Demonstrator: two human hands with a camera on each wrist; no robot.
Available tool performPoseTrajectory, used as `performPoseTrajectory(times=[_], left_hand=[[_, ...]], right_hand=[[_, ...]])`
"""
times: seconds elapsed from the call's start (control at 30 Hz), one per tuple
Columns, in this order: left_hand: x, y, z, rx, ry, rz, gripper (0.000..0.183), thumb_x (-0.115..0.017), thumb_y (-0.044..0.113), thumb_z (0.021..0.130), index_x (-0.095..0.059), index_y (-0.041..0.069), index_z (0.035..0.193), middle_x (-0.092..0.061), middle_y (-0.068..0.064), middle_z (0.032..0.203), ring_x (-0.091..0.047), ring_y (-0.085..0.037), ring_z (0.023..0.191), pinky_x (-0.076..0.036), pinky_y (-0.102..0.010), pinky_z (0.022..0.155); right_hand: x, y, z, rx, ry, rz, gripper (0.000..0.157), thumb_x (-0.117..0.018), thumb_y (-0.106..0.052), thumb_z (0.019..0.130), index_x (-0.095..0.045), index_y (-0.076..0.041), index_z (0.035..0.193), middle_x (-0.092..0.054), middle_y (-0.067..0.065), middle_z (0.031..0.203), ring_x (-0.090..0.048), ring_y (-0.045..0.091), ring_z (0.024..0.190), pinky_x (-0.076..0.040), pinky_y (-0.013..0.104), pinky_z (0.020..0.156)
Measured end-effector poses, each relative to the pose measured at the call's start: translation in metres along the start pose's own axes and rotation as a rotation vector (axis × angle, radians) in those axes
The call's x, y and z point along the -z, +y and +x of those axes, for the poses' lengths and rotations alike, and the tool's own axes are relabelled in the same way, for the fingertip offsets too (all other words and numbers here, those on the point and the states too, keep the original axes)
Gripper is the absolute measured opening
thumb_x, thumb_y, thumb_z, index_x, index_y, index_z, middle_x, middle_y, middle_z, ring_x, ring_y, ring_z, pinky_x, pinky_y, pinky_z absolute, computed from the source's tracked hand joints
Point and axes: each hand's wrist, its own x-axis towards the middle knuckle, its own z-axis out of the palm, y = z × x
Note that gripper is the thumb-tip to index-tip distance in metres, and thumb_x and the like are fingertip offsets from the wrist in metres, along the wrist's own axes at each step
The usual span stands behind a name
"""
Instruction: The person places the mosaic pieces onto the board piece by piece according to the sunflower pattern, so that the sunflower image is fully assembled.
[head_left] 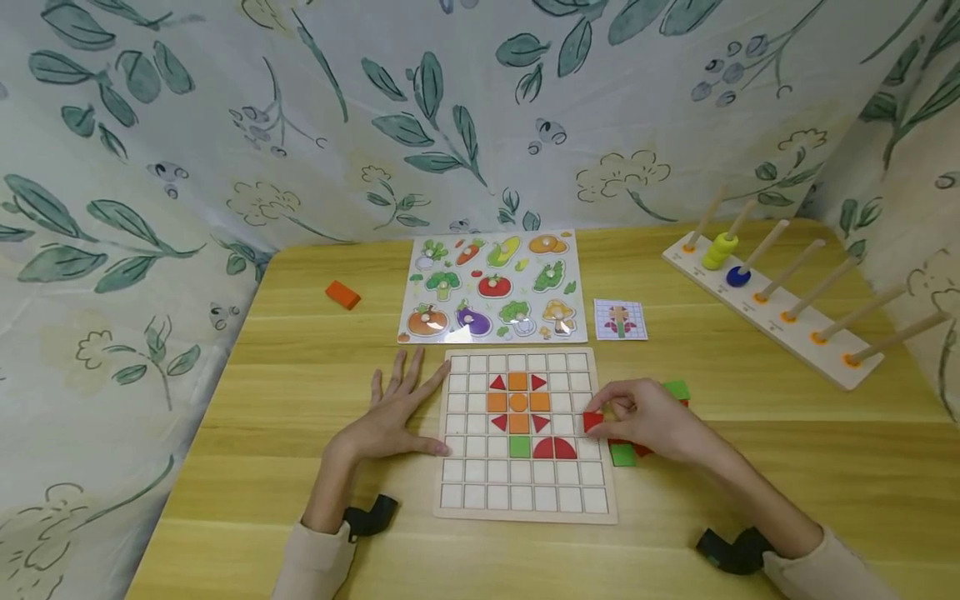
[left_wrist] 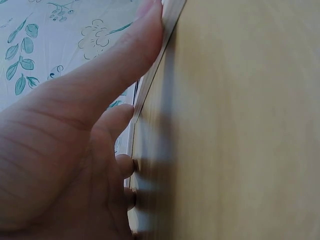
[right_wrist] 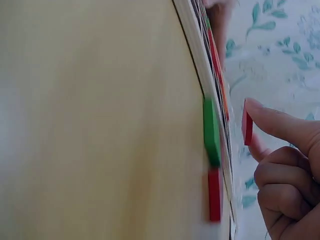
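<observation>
A wooden grid board point(head_left: 525, 516) lies in front of me, with flat pieces set in its cells. Orange squares surround an orange circle point(head_left: 519, 402), and red triangles point(head_left: 497, 382) sit at the corners. Below them are a green square point(head_left: 520, 447) and two red quarter circles point(head_left: 566, 450). My left hand point(head_left: 386, 421) is spread on the table, thumb and index fingertips at the board's left edge. Between thumb and index finger, my right hand point(head_left: 651, 417) pinches a small red piece point(right_wrist: 247, 125), held above the board's right side. Its other fingers are curled in.
Green pieces point(head_left: 622, 455) and red ones lie right of the board, partly hidden by my right hand. Behind stand a vegetable puzzle point(head_left: 491, 321), a pattern card point(head_left: 620, 320) and, farther right, a peg stand point(head_left: 795, 335) with upright rods. An orange block point(head_left: 342, 294) lies at left.
</observation>
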Motion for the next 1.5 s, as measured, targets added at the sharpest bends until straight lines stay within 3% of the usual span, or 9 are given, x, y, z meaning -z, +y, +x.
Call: performPoseTrajectory(times=[0.17, 0.27, 0.47, 0.67, 0.97, 1.23, 1.5], left_hand=[[0.001, 0.001, -0.001, 0.001, 0.004, 0.004, 0.117, -0.087, 0.052, 0.079, -0.015, 0.026, 0.168, 0.021, -0.014, 0.173, 0.028, -0.042, 0.157, 0.02, -0.074, 0.118], [0.001, 0.001, -0.001, 0.004, 0.006, 0.008, 0.117, -0.087, 0.052, 0.078, -0.015, 0.026, 0.167, 0.02, -0.015, 0.173, 0.028, -0.042, 0.157, 0.019, -0.074, 0.118], [0.0, 0.001, 0.0, 0.01, 0.001, 0.003, 0.117, -0.087, 0.053, 0.078, -0.015, 0.027, 0.167, 0.02, -0.014, 0.173, 0.028, -0.041, 0.157, 0.019, -0.073, 0.119], [-0.001, 0.0, 0.0, 0.0, 0.003, 0.012, 0.117, -0.086, 0.053, 0.078, -0.015, 0.027, 0.167, 0.02, -0.014, 0.173, 0.028, -0.042, 0.157, 0.019, -0.074, 0.118], [-0.001, 0.001, -0.001, -0.009, 0.006, 0.004, 0.116, -0.087, 0.051, 0.078, -0.016, 0.025, 0.167, 0.019, -0.016, 0.173, 0.027, -0.043, 0.157, 0.02, -0.074, 0.118], [-0.001, 0.002, -0.001, -0.019, 0.011, -0.011, 0.116, -0.087, 0.051, 0.079, -0.017, 0.024, 0.167, 0.018, -0.018, 0.173, 0.026, -0.045, 0.157, 0.02, -0.075, 0.117], [0.0, 0.002, -0.002, -0.016, 0.01, -0.005, 0.117, -0.087, 0.05, 0.079, -0.015, 0.024, 0.167, 0.019, -0.017, 0.173, 0.027, -0.045, 0.157, 0.02, -0.075, 0.117]], right_hand=[[-0.028, -0.015, -0.001, 0.068, -0.072, 0.0, 0.025, -0.088, -0.024, 0.082, -0.075, -0.012, 0.1, -0.035, -0.005, 0.062, -0.032, 0.007, 0.057, -0.026, 0.023, 0.054], [-0.043, -0.021, 0.0, 0.106, -0.099, -0.016, 0.022, -0.089, -0.023, 0.082, -0.076, -0.014, 0.098, -0.041, -0.008, 0.064, -0.031, 0.005, 0.057, -0.026, 0.021, 0.054], [-0.06, -0.026, -0.003, 0.155, -0.079, -0.132, 0.021, -0.091, -0.023, 0.079, -0.075, -0.018, 0.092, -0.034, -0.01, 0.057, -0.028, 0.002, 0.053, -0.023, 0.019, 0.054], [-0.064, -0.026, -0.004, 0.175, -0.04, -0.179, 0.024, -0.093, -0.022, 0.076, -0.074, -0.022, 0.091, -0.035, -0.012, 0.057, -0.031, 0.001, 0.053, -0.023, 0.02, 0.055], [-0.063, -0.015, 0.0, 0.167, -0.104, -0.016, 0.019, -0.09, -0.017, 0.079, -0.083, -0.022, 0.096, -0.041, -0.01, 0.055, -0.033, 0.001, 0.051, -0.029, 0.017, 0.052], [-0.069, -0.013, 0.0, 0.177, -0.058, -0.035, 0.019, -0.092, -0.018, 0.077, -0.083, -0.024, 0.092, -0.047, -0.013, 0.059, -0.036, -0.001, 0.055, -0.031, 0.015, 0.053], [-0.07, -0.014, 0.0, 0.178, -0.041, -0.041, 0.02, -0.092, -0.016, 0.076, -0.082, -0.024, 0.091, -0.041, -0.013, 0.057, -0.034, -0.001, 0.054, -0.028, 0.015, 0.053]])
